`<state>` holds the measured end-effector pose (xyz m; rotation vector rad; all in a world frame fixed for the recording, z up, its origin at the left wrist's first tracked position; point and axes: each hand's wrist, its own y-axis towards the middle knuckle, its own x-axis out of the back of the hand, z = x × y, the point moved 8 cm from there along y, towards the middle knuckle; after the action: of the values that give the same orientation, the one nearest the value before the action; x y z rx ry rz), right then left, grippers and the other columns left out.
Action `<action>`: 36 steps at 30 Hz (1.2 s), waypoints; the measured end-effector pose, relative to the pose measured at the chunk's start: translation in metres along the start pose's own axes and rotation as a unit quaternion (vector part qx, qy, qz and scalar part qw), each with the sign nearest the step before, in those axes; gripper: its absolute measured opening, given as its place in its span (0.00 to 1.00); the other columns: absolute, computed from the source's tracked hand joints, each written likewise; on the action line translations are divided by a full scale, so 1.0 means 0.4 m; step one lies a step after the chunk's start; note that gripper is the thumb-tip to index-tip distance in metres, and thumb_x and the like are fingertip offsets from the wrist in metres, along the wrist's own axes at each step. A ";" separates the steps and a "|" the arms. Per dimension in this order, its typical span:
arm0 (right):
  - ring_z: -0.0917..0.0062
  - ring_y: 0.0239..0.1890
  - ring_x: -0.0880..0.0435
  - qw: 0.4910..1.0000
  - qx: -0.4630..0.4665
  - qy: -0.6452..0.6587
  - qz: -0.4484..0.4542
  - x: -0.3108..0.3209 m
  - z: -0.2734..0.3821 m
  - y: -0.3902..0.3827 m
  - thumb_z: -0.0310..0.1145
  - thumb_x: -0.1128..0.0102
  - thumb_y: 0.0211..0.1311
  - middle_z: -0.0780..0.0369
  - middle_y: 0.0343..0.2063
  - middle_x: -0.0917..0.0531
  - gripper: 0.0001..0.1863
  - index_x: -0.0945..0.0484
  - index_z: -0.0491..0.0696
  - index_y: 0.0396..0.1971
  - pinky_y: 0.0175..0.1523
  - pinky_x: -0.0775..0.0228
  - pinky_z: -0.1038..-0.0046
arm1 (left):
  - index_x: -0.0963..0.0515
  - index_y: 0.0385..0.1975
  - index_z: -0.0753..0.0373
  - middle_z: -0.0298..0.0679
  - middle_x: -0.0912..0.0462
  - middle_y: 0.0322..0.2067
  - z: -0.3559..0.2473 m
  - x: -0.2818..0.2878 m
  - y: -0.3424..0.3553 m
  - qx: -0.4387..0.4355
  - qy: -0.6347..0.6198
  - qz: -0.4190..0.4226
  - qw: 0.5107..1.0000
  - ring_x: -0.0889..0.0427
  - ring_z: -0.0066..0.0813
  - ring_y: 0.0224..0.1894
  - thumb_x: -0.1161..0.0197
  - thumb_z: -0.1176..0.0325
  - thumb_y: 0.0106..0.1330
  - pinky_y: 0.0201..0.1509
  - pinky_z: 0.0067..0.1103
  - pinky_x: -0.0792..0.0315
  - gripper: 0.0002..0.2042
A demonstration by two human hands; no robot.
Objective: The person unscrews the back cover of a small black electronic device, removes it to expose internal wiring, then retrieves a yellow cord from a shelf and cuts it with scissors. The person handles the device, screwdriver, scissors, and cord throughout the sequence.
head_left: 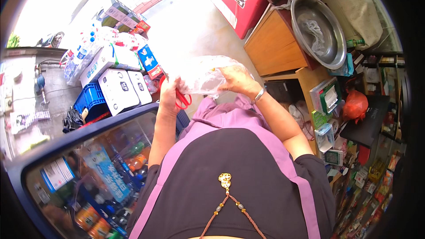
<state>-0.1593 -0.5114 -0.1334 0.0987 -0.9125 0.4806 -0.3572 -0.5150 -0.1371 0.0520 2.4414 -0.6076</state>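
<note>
In front of my body I hold a clear plastic bag (pixel 201 76), crumpled and overexposed in the bright light. My right hand (pixel 239 81) grips its right side, with the fingers over the film and a bracelet on the wrist. A pair of scissors with red handles (pixel 183 100) is in my left hand (pixel 169 92). The handle loops hang at the palm side, close to the bag's left end. Whether the left fingers also pinch the bag cannot be made out, nor can anything inside the bag.
A glass-fronted drinks cooler (pixel 102 181) stands at my left, beyond it white cartons (pixel 117 89) and a blue crate (pixel 90 99). To the right, a metal basin (pixel 330 48) rests on a wooden cabinet (pixel 276 40). A red box (pixel 228 6) stands ahead; shelves of packets line the lower right.
</note>
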 end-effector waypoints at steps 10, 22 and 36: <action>0.57 0.35 0.18 0.989 0.012 0.141 0.050 0.031 0.005 0.316 0.28 0.49 0.56 0.48 0.30 0.18 0.10 0.18 0.42 0.31 0.45 0.28 0.64 | 0.27 0.46 0.66 0.45 0.19 0.44 -0.057 -0.057 0.284 0.153 -0.117 0.017 0.981 0.21 0.38 0.47 0.51 0.65 0.70 0.54 0.36 0.27 0.13; 0.58 0.33 0.18 0.996 0.081 -0.028 -0.032 0.158 -0.138 0.542 0.30 0.48 0.55 0.53 0.27 0.19 0.07 0.25 0.47 0.33 0.37 0.27 0.62 | 0.27 0.47 0.69 0.43 0.19 0.43 -0.188 -0.148 0.551 0.063 -0.086 -0.047 0.993 0.19 0.34 0.45 0.51 0.69 0.69 0.53 0.30 0.26 0.13; 0.80 0.42 0.18 0.875 -0.114 0.464 -0.080 0.500 -0.323 0.588 0.41 0.57 0.73 0.63 0.37 0.16 0.18 0.27 0.46 0.51 0.42 0.27 0.82 | 0.28 0.48 0.68 0.46 0.20 0.45 -0.262 -0.242 0.776 0.146 -0.148 0.027 0.978 0.20 0.39 0.47 0.49 0.66 0.70 0.53 0.37 0.25 0.14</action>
<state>-0.0652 -0.1940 -0.0848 -0.2607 -0.0013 0.2070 -0.2825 -0.1816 -0.1353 0.1371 2.0427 -0.8786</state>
